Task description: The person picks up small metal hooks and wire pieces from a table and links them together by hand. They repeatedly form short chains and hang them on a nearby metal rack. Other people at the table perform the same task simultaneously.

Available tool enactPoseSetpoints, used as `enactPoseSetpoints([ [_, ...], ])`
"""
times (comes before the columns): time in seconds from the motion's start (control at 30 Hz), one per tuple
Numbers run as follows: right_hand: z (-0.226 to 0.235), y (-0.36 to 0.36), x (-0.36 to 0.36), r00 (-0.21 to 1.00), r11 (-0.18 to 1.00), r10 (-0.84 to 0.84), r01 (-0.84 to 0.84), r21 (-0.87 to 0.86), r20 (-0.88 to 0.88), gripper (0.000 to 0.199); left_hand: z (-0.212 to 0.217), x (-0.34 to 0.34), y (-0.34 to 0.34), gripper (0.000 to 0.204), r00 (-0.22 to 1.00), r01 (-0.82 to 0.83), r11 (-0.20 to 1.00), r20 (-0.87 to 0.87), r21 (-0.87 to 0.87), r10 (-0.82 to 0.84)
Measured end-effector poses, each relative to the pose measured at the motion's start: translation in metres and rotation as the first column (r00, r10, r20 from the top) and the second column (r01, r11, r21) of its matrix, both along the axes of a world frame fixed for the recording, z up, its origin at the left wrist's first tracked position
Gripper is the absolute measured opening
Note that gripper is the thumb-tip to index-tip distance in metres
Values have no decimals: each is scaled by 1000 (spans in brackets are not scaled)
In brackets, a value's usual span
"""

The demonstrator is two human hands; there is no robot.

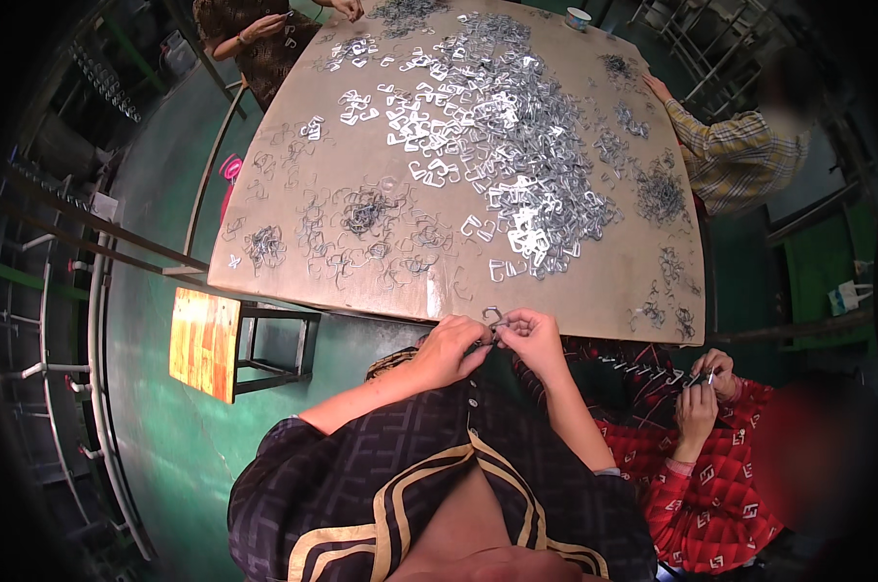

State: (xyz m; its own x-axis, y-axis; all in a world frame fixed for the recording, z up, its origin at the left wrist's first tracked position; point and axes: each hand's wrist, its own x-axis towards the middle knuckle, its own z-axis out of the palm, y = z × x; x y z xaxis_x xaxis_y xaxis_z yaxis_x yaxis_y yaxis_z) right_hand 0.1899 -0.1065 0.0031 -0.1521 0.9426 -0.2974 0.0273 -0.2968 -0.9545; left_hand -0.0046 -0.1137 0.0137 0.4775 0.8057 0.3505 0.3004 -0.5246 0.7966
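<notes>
a small workshop for hand assembly. a big board table point(574, 281) carries a heap of metal clips point(497, 126) and wire hooks point(366, 209). metal racks point(61, 291) stand at the left on a green floor point(167, 427).

Both hands' fingers point(489, 339) on wire hook point(493, 314)

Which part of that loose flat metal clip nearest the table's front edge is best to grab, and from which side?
Probably the outer bar of the flat metal clip, pinched from the near edge of the table. It lies flat and apart from the big pile of clips, so nothing crowds its near side. Both the left hand and right hand hold a small wire piece.
</notes>
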Motion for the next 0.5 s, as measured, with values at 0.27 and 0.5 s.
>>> enactPoseSetpoints([
  [0.27,26,-22,-26,935,976,-109,37,215,337,8,-8,-8,-4,18,995,-72,996,-72,47,75],
  [0.5,34,-38,-32,874,904,-237,39,426,424,7,-12,-35,29,12,996,75,993,-38,-87,-78],
])
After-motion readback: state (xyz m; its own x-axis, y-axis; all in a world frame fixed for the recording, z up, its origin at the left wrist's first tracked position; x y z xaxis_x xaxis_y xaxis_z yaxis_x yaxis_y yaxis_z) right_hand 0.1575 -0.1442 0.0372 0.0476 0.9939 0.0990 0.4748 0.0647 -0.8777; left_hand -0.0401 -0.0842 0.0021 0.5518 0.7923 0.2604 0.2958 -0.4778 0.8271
